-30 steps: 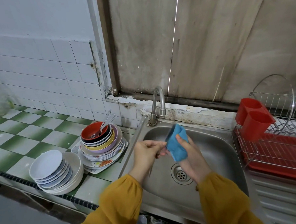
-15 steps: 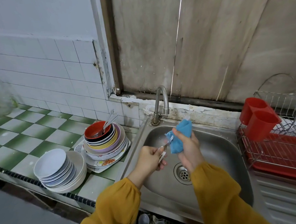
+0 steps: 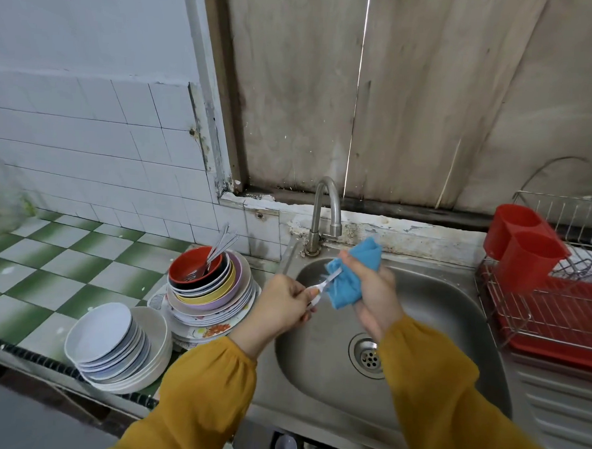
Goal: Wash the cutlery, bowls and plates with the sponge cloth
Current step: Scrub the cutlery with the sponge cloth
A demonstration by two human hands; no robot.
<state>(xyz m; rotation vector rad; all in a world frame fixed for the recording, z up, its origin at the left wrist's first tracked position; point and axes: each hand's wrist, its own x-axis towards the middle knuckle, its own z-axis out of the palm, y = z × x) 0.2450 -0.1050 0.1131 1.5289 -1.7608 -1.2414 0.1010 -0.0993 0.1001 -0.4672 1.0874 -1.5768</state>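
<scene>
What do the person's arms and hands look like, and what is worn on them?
The left sleeve and right sleeve are long, loose, mustard-yellow fabric, gathered at the wrists. The left hand and right hand are bare: no gloves, rings or watch visible.

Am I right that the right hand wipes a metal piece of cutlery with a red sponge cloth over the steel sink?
Not quite: the head view shows a blue sponge cloth, not red. The right hand wipes the metal cutlery with it over the steel sink.
</scene>
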